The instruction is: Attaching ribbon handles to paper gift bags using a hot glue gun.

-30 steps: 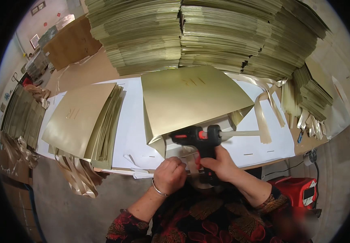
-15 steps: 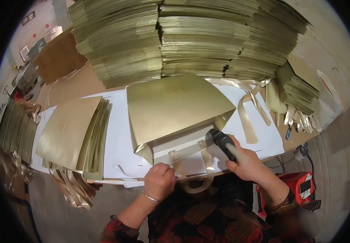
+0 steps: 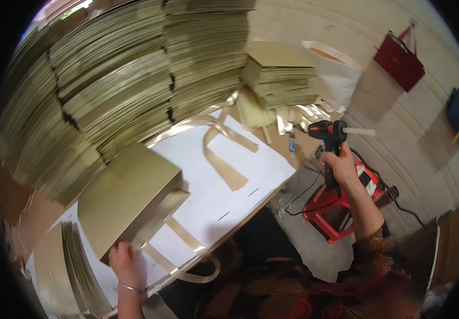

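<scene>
A gold paper gift bag (image 3: 131, 196) lies on its side on the white sheet, its mouth facing me. From the mouth trails a beige ribbon handle (image 3: 179, 234), looping past the table edge. My left hand (image 3: 125, 260) is closed on the bag's near left corner; the fingertips are partly hidden. Out to the right, over the table's end, my right hand (image 3: 341, 167) grips a black hot glue gun (image 3: 331, 133) with a pale glue stick jutting from its back. The gun is apart from the bag.
Tall stacks of gold flat bags (image 3: 118, 69) line the back. More gold bags (image 3: 62, 271) lie at the near left and others (image 3: 280, 74) at the back right. Loose ribbon (image 3: 221, 154) crosses the white sheet (image 3: 251, 175). A red stool (image 3: 330, 212) with cables stands at right.
My right hand has carried the glue gun from the bag's mouth out to the right. My left hand stays by the bag's near corner. The view has swung right.
</scene>
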Motion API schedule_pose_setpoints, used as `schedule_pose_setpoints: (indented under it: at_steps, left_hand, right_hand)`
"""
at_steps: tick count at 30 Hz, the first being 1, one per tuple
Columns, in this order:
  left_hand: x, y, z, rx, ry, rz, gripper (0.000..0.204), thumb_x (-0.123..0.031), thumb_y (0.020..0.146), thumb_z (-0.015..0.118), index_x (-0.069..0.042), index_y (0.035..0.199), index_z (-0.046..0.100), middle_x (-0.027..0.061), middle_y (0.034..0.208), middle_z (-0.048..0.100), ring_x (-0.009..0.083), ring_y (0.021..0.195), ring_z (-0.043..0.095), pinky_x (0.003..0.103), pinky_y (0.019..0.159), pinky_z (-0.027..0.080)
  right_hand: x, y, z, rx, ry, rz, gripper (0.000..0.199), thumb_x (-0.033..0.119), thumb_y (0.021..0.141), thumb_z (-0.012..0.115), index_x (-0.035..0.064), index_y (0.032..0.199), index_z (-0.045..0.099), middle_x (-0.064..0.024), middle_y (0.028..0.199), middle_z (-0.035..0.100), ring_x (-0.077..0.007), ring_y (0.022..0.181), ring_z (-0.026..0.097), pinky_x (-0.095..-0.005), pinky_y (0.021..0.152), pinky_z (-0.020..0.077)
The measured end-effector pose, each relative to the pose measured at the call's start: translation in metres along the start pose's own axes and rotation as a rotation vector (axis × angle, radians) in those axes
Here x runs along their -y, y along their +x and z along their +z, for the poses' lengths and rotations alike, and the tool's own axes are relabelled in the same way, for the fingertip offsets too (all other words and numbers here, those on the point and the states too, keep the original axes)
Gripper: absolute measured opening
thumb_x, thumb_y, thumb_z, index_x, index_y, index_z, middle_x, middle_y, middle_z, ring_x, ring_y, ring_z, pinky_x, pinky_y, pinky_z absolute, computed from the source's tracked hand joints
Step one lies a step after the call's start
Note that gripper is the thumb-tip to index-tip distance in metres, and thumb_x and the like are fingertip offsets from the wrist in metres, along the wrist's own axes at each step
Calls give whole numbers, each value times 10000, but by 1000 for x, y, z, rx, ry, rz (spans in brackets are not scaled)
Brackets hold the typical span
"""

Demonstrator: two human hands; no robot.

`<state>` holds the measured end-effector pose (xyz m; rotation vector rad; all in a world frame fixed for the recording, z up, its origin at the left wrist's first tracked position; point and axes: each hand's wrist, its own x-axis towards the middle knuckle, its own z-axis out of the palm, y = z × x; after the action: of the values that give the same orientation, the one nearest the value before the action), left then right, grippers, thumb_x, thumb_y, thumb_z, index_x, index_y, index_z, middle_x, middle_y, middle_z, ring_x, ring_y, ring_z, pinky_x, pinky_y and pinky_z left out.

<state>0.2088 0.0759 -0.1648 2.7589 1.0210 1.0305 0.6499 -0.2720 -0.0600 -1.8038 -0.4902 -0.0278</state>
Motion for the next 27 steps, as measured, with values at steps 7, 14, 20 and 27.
schedule_pose_setpoints:
  at_steps: [7, 14, 20, 27]
  left_hand:
    - [26, 19, 35, 219, 191, -100, 119, -94, 848, 596, -124, 951, 649, 173, 692, 625, 381, 632, 613, 472, 597, 499]
    - [-55, 63, 29, 368, -178, 401, 487, -176, 795, 558, -32, 1260, 544, 165, 1333, 535, 324, 1206, 529, 469, 983, 432]
    - [-80, 88, 71, 590, -44, 449, 684, -327, 839, 549, -27, 1419, 348, 201, 1446, 399, 349, 1311, 424, 443, 1079, 345]
    - [-82, 92, 97, 919, -249, 276, 773, -446, 912, 482, 31, 1458, 213, 276, 1479, 304, 376, 1395, 292, 386, 1158, 236]
  right_hand:
    - [-107, 73, -66, -150, -522, 228, 577, 189, 698, 661, 23, 1228, 506, -236, 1028, 654, -371, 980, 633, -414, 875, 477]
    - [-169, 137, -96, -118, -879, 156, 578, 236, 735, 681, -47, 1221, 547, -175, 899, 682, -285, 764, 648, -379, 730, 513]
    - [-60, 16, 110, 285, -482, -144, 421, 211, 837, 658, 2, 1189, 559, -159, 1003, 630, -274, 911, 617, -399, 795, 506]
    - [-11, -70, 310, 523, -639, -627, 276, 243, 799, 654, 26, 969, 643, -160, 933, 590, -341, 905, 546, -462, 774, 424]
